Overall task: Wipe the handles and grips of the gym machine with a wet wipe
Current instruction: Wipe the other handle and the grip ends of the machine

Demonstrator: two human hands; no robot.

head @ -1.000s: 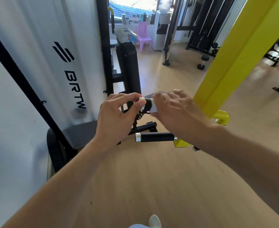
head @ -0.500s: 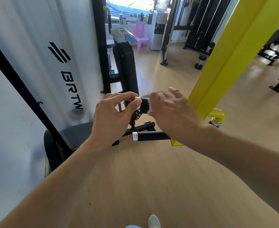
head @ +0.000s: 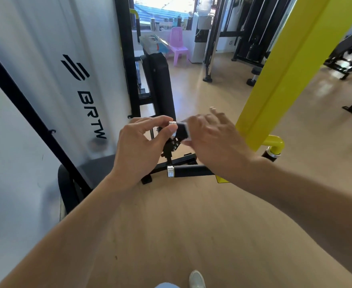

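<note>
The upper black handle (head: 181, 129) of the gym machine has a chrome end cap, and my left hand (head: 142, 150) pinches that cap between thumb and fingers. My right hand (head: 214, 142) covers the rest of this grip and presses a white wet wipe (head: 188, 136) around it; only the wipe's edge shows. One right finger sticks up. A second black handle (head: 191, 171) with a chrome cap lies just below, untouched. Both handles run to the yellow machine arm (head: 291, 65).
A white shroud (head: 56, 69) marked BRTW stands at the left, with the black back pad (head: 160, 84) behind the handles. Further back are a pink chair (head: 178, 44), a dumbbell (head: 254, 77) and black machines at the right. My shoe (head: 197, 279) shows on the wooden floor.
My right hand has slid a little to the right along the upper grip, baring more black rubber beside the cap. My left hand keeps its pinch on the cap.
</note>
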